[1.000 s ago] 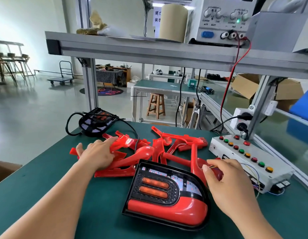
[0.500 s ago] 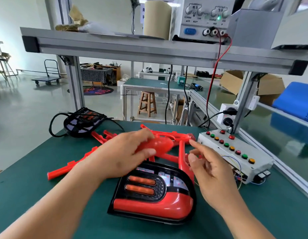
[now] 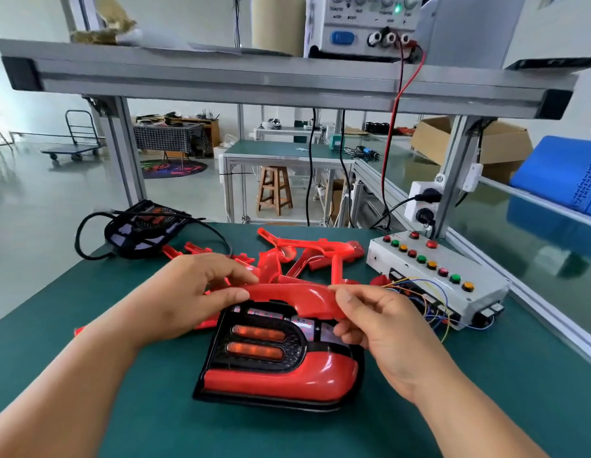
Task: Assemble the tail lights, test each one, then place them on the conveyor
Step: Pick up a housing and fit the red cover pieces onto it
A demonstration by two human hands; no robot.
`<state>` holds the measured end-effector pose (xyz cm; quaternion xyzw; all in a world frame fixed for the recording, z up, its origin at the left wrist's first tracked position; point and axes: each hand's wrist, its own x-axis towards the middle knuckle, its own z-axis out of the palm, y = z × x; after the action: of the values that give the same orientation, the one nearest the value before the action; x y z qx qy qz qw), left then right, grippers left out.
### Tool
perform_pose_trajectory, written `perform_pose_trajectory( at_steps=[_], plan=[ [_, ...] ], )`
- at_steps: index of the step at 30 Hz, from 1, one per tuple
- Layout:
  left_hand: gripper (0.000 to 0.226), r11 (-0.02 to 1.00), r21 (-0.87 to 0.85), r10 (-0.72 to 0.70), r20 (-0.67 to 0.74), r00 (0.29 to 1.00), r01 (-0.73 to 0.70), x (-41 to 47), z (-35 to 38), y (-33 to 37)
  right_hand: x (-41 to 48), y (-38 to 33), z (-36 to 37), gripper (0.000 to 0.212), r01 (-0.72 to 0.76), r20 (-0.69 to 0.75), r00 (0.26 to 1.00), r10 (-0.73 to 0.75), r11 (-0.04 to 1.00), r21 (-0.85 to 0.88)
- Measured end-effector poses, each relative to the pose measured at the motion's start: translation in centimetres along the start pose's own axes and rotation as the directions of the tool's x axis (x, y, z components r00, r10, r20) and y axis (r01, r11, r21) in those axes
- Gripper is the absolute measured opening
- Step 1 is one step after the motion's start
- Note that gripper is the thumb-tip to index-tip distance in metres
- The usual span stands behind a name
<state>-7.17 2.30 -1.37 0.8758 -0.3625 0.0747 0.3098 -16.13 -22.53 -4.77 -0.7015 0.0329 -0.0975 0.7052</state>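
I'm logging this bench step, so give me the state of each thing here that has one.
Left hand: fingers gripping the red lens strip.
Right hand: fingers pinching the strip's other end.
Red lens strip: held above the tail light.
Tail light: flat on the mat, lamps glowing orange.
Power supply: green indicator lit.
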Motion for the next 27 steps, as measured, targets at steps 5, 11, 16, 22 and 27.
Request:
perform_pose_trajectory(
  at_steps=[5,11,16,22,27],
  plan=[
    [0.019,0.994,0.061,0.088,-0.025,0.996,-0.086,0.5,0.7,-0.2,-0.2,-0.1,-1.1,0.015,0.138,0.055,0.990,-0.129,0.812,-0.568],
    [0.021,0.969,0.172,0.179,0.021,0.984,-0.180,0.9,1.9,-0.3,-0.2,0.0,-1.7,0.023,0.138,0.102,0.990,-0.093,0.675,-0.725],
    [0.020,0.982,0.149,0.103,0.077,0.992,-0.114,0.9,2.8,-1.1,-0.2,0.2,-1.8,0.028,0.093,0.066,0.996,-0.066,0.662,-0.743],
    [0.020,0.993,0.103,0.044,0.139,0.989,-0.059,1.1,3.5,-1.3,0.1,1.0,-1.5,0.034,-0.090,-0.052,0.996,0.073,0.790,-0.607],
    [0.024,1.000,-0.028,0.012,0.101,0.995,-0.009,0.6,3.2,-1.6,0.0,0.9,-1.6,0.029,-0.166,0.039,0.975,0.217,0.838,-0.520]
  ],
)
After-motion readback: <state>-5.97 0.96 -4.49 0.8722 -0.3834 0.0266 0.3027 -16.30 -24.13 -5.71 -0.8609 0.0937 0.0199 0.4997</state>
